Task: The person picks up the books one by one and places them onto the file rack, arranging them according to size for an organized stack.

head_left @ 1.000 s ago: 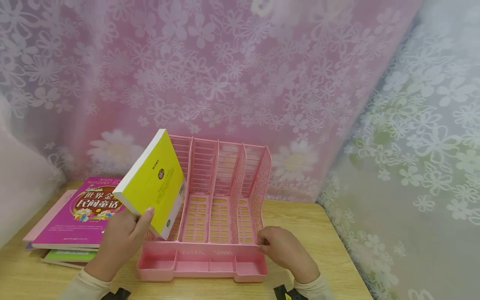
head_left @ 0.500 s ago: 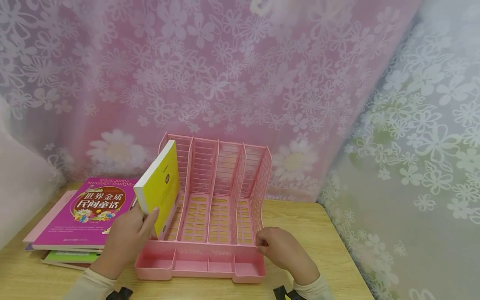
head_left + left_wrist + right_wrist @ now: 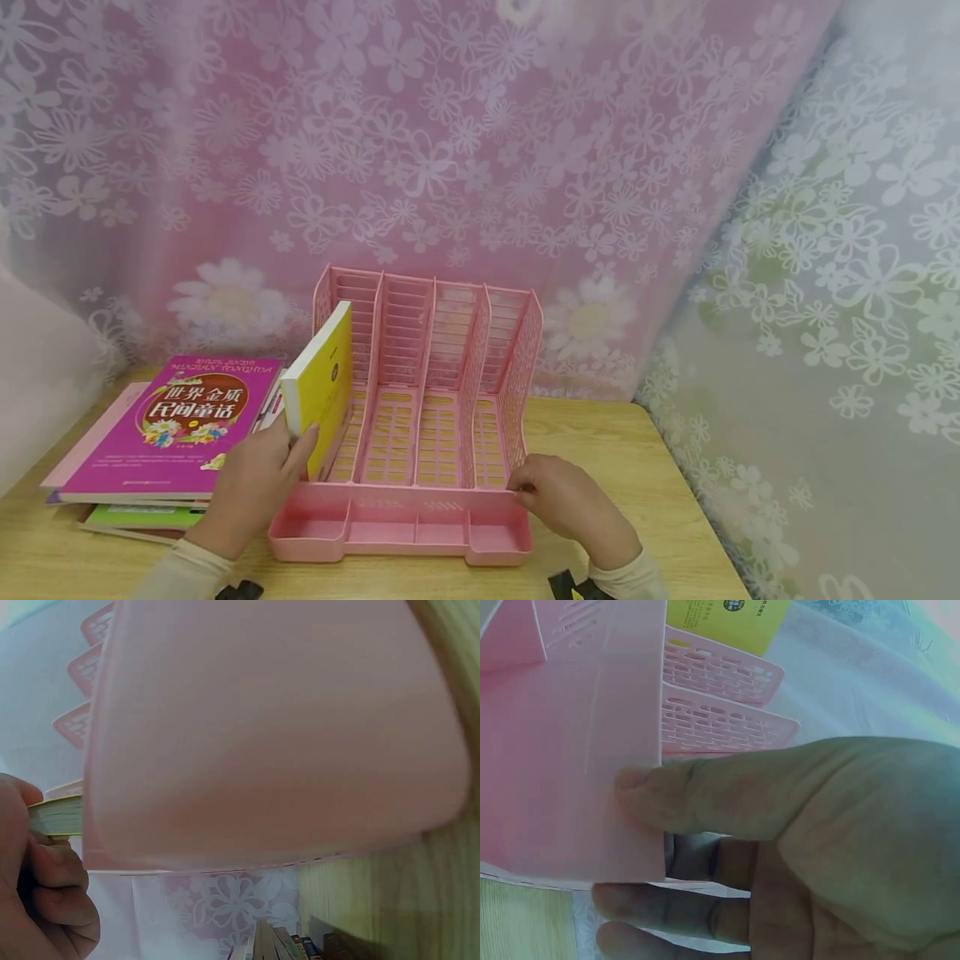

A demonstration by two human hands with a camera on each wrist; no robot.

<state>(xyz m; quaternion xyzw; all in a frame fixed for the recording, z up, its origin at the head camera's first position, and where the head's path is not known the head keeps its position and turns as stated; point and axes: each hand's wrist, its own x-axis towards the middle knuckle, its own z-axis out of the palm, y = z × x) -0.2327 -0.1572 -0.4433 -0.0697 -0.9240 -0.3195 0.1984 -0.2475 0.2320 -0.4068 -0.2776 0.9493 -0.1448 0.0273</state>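
Observation:
A yellow book [image 3: 327,392] with a white spine stands upright in the leftmost slot of a pink desk organizer [image 3: 401,521]. My left hand [image 3: 253,479] grips the book's near edge, thumb on the yellow cover and fingers on the far side. In the left wrist view the book's page block [image 3: 58,815] shows between thumb and curled fingers. At the organizer's front right corner, my right hand [image 3: 573,504] pinches the front wall. The right wrist view shows that thumb flat on the pink wall [image 3: 570,795], with fingers behind and below it.
Left of the organizer lies a stack of books, a purple book [image 3: 168,425] on top and a green one [image 3: 142,517] lower down. All stand on a wooden table [image 3: 600,433]. A pink floral curtain [image 3: 450,167] hangs behind, a pale one [image 3: 840,333] at right.
My left hand has lowered the yellow book into the leftmost slot and turned it more edge-on. The right hand stays at the organizer's corner.

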